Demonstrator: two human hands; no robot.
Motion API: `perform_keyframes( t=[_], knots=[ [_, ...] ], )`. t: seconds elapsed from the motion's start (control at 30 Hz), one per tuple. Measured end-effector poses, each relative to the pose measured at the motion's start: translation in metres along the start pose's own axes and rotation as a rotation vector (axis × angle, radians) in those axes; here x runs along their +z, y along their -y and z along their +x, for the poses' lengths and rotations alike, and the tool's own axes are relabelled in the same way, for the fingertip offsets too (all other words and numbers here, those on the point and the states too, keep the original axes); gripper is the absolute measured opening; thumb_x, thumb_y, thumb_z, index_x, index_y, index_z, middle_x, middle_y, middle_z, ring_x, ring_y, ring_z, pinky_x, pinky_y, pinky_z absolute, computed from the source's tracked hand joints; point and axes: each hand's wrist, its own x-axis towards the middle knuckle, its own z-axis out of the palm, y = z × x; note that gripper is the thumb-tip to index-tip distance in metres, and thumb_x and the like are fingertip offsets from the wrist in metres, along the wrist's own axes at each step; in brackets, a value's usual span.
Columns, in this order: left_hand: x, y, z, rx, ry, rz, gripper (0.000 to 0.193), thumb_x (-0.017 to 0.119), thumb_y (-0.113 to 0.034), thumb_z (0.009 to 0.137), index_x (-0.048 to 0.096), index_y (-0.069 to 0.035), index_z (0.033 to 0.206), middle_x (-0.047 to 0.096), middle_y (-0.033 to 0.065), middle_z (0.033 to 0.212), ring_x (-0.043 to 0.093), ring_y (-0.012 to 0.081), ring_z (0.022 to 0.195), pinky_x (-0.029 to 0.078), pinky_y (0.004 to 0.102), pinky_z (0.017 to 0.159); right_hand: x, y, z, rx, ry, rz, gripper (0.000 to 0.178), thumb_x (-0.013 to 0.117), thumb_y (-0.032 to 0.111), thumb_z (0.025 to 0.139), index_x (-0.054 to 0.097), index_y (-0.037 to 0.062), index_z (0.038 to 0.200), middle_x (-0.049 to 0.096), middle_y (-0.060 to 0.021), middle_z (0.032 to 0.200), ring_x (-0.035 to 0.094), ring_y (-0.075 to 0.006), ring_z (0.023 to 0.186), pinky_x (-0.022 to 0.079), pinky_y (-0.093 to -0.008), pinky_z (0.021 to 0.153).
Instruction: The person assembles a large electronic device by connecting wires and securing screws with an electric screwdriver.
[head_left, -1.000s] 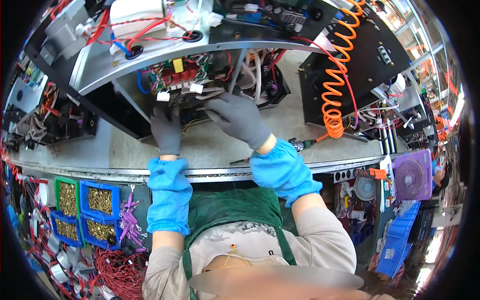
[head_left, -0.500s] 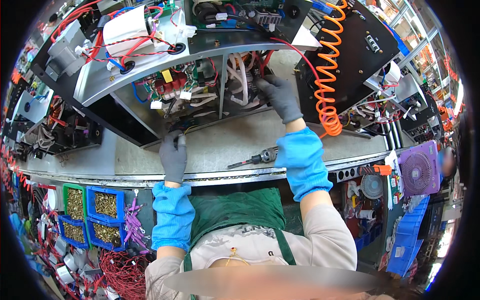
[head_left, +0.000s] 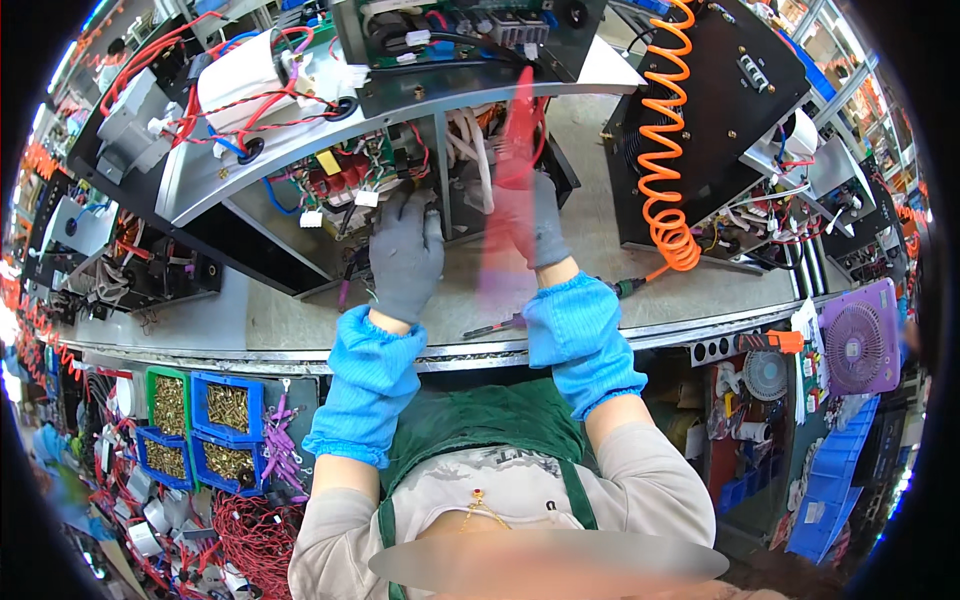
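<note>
Both gloved hands have come together at the open metal chassis [head_left: 400, 130] near the bench's [head_left: 600, 290] middle. The left hand [head_left: 405, 255] now presses flat at its wiring; the right hand [head_left: 535, 225] is clamped on a red tool [head_left: 515, 150], newly raised.

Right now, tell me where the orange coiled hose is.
In the head view the orange coiled hose hangs right of the right hand, in front of the black panel.
</note>
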Motion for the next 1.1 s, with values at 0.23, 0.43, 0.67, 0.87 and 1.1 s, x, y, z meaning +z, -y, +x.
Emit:
perform_keyframes(
  t=[0.23, 0.43, 0.67, 0.87, 1.1],
  knots=[
    [0.016, 0.011, 0.009, -0.009, 0.083, 0.157, 0.018, 0.055, -0.016, 0.086, 0.061, -0.004, 0.098, 0.060, 0.0187, 0.100, 0.059, 0.0370, 0.085, 0.048, 0.0419, 0.075, 0.004, -0.011, 0.000, 0.133, -0.047, 0.169, 0.023, 0.070, 0.016, 0.077, 0.068, -0.0012, 0.093, 0.068, -0.0085, 0.076, 0.059, -0.0112, 0.065, 0.047, -0.0280, 0.061],
    [0.018, 0.017, 0.013, -0.035, 0.133, 0.187, 0.015, 0.057, -0.016, 0.084, 0.062, -0.003, 0.090, 0.061, 0.0185, 0.085, 0.058, 0.0357, 0.080, 0.046, 0.0442, 0.068, 0.014, -0.018, -0.008, 0.013, -0.139, 0.153, 0.020, 0.068, 0.011, 0.079, 0.068, -0.0012, 0.095, 0.069, -0.0082, 0.080, 0.059, -0.0103, 0.068, 0.047, -0.0271, 0.062],
    [0.019, 0.017, 0.015, 0.006, 0.132, 0.240, 0.017, 0.056, -0.014, 0.082, 0.063, -0.005, 0.095, 0.059, 0.0204, 0.091, 0.058, 0.0378, 0.079, 0.049, 0.0450, 0.068, 0.003, -0.014, 0.000, -0.067, -0.030, -0.090, 0.022, 0.070, 0.016, 0.074, 0.070, 0.0040, 0.093, 0.069, -0.0127, 0.084, 0.065, -0.0211, 0.074, 0.049, -0.0331, 0.066],
    [0.030, 0.019, 0.012, 0.085, 0.078, 0.263, 0.013, 0.057, -0.013, 0.081, 0.062, -0.003, 0.088, 0.058, 0.0205, 0.086, 0.058, 0.0374, 0.077, 0.048, 0.0449, 0.068, -0.004, -0.013, 0.010, -0.186, 0.027, -0.553, 0.027, 0.070, 0.031, 0.070, 0.072, 0.0111, 0.089, 0.065, -0.0143, 0.077, 0.063, -0.0321, 0.073, 0.049, -0.0408, 0.065],
    [0.029, 0.025, 0.011, 0.021, 0.149, 0.390, 0.017, 0.059, -0.017, 0.080, 0.061, -0.002, 0.087, 0.059, 0.0203, 0.081, 0.057, 0.0365, 0.075, 0.047, 0.0463, 0.066, -0.013, 0.006, 0.014, -0.003, 0.185, -0.416, 0.024, 0.069, 0.032, 0.072, 0.071, 0.0123, 0.085, 0.064, -0.0146, 0.072, 0.063, -0.0314, 0.069, 0.049, -0.0426, 0.064]
  ],
)
